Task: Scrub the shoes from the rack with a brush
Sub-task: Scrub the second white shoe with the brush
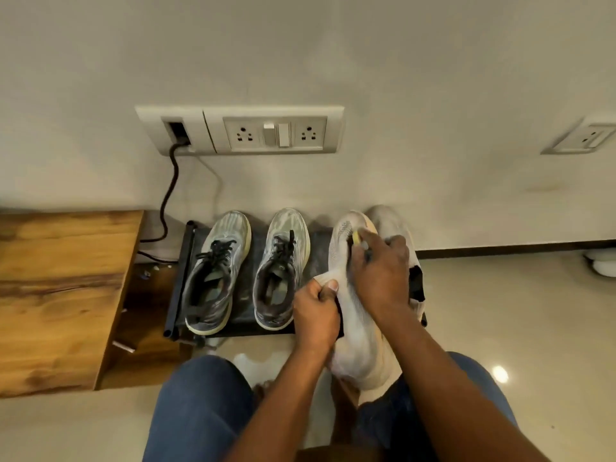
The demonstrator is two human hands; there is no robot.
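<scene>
Shoe rack (182, 281) against wall, two laced shoes (213, 275) side by side on it, cabinet (63, 288) to its left, socket panel (240, 130) above, knit shoe (353, 328) held at its right end.

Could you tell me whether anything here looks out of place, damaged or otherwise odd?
Nothing looks damaged or spilled. The one oddity is the left module of the wall socket panel: its opening shows a dark hole, with a black cable hanging out of it.

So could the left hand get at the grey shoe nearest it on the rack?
Probably yes. The grey shoe sits open on the rack just beside the left hand, nothing between them. But that hand grips the white shoe's collar, so it would have to let go first.
</scene>
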